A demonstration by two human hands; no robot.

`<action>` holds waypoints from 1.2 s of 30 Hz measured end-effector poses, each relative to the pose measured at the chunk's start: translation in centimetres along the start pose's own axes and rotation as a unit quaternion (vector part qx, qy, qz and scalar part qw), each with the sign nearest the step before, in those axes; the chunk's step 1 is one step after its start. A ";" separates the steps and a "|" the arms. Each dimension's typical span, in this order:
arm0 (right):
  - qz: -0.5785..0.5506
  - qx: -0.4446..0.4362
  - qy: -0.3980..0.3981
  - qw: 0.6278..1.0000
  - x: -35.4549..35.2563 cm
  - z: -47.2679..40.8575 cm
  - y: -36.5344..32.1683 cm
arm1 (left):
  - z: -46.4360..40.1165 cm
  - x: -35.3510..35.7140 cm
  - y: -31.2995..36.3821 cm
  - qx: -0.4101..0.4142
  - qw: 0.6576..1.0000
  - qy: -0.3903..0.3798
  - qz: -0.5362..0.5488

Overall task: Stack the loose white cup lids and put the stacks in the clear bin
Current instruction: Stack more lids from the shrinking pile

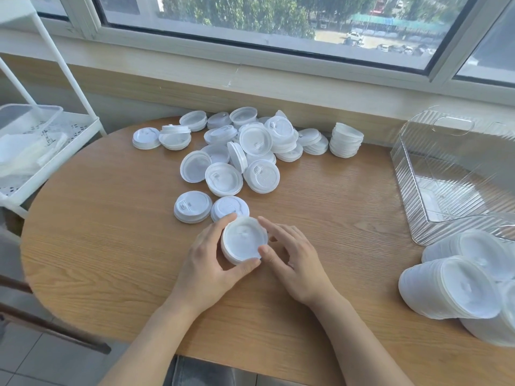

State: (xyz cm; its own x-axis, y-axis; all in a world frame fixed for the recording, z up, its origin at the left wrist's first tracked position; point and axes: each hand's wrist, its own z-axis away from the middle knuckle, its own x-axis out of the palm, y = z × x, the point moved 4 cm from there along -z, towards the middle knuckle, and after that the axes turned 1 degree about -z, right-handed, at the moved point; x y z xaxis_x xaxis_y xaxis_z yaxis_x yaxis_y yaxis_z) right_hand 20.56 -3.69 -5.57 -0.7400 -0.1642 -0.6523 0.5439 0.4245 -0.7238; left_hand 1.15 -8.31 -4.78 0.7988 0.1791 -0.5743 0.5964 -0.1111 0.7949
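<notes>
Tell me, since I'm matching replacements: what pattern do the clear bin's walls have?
Fine parallel ribbing on the clear bin, best seen in the head view.

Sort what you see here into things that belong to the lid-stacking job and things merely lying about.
Job: loose lids; small stack gripped by left hand, right hand touching; finished stacks; clear bin.

Lying about: white shelf cart; lidded tub on it.
</notes>
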 end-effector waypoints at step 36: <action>-0.081 -0.020 0.091 0.992 0.1 -2.6 -1.1 | 0.4 -3.3 -2.7 -0.064 0.996 0.061 0.002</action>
State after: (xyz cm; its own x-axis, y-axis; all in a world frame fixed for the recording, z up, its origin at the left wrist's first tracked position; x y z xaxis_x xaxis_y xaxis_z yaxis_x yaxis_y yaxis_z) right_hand 18.88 -1.85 -4.27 -0.8779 -0.0711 -0.4735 0.3983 0.4405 -0.8046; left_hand -3.03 -9.02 -5.08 0.7814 0.2969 -0.5488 0.5719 0.0111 0.8203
